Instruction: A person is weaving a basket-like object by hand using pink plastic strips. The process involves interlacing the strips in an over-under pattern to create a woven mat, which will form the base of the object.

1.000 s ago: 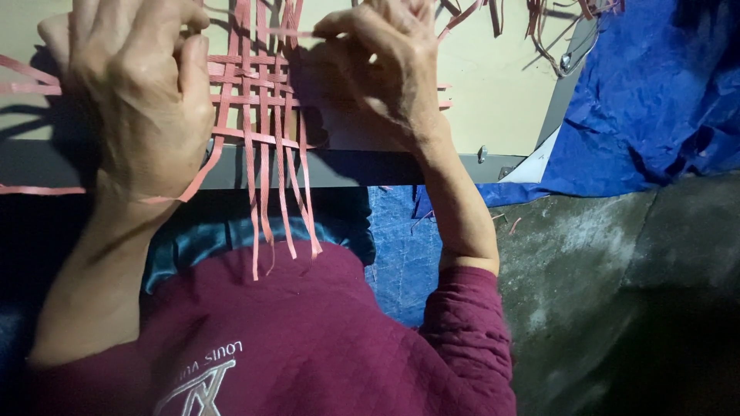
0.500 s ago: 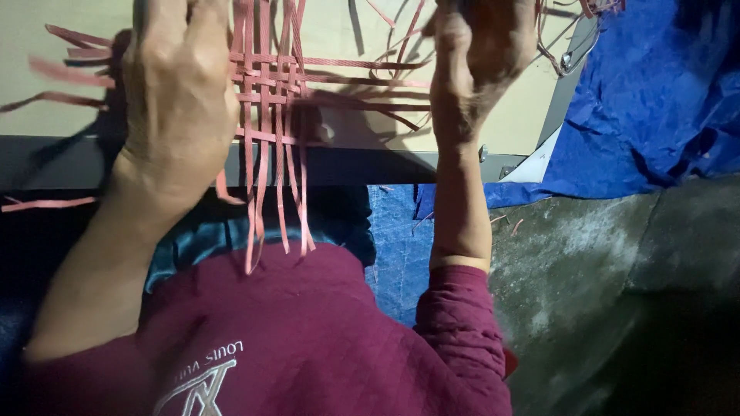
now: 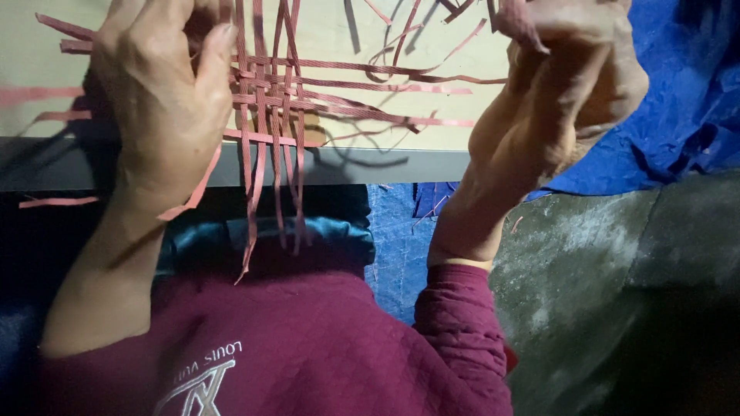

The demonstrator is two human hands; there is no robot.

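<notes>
Pressed flat with left hand (image 3: 166,100), fingers spread, on the weave (image 3: 270,100) of pink strips lying on the board (image 3: 401,46). Pinched one strip (image 3: 520,23) in raised right hand (image 3: 570,85), fingers closed. Tarp (image 3: 686,108) alongside.

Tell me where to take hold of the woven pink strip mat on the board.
Probably best by the loose strip ends hanging over the board's near edge, coming from the body side below. They dangle free, while the woven patch lies flat on the board and the left hand presses its left part. The right hand is raised, pinching a strip end.
</notes>
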